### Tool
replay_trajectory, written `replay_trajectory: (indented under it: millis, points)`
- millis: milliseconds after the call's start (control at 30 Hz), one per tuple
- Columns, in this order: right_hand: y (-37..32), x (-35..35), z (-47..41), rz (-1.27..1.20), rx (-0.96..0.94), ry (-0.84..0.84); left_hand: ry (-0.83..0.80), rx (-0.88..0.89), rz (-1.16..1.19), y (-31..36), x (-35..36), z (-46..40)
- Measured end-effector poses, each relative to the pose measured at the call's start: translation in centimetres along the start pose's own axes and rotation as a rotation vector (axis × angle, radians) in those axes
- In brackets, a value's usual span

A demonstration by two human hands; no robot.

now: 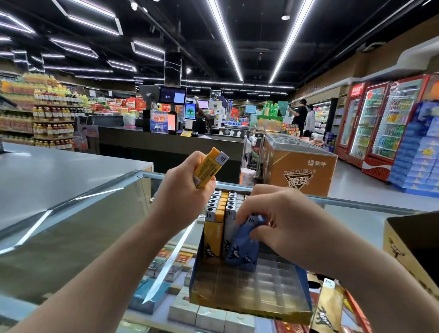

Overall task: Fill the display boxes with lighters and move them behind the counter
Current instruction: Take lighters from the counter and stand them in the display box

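A clear-fronted display box [247, 303] with a gold and blue rim stands on the glass counter top [89, 236]. Rows of yellow lighters [213, 235] and white lighters [230, 212] fill its back part; the front slots are bare. My left hand [184, 187] grips a few yellow lighters [209, 167] above the box's left rear. My right hand [269, 219] pinches a blue lighter [242, 245], tilted, at the front of the filled rows.
An open gold cardboard carton [416, 248] stands at the right edge. Cigarette packs [210, 319] lie under the glass. A grey counter surface [49, 174] stretches left. Beyond are a checkout desk [171, 144], a chest freezer [299, 167], drink fridges [381, 123] and people.
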State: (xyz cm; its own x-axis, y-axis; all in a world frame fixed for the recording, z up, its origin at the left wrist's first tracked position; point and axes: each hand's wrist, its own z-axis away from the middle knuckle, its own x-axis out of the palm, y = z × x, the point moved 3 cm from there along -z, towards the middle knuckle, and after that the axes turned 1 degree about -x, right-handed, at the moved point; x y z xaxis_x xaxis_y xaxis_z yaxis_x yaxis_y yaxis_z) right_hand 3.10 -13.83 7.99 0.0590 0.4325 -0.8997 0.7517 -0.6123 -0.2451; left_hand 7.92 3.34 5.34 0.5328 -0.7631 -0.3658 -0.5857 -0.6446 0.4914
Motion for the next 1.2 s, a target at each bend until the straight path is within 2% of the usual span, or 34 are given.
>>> replay_trajectory:
  millis: [1200]
  points:
    - [0.2,0.4,-0.3,0.122,0.039,0.024,-0.029,-0.015,0.004,-0.1,0.3,0.2]
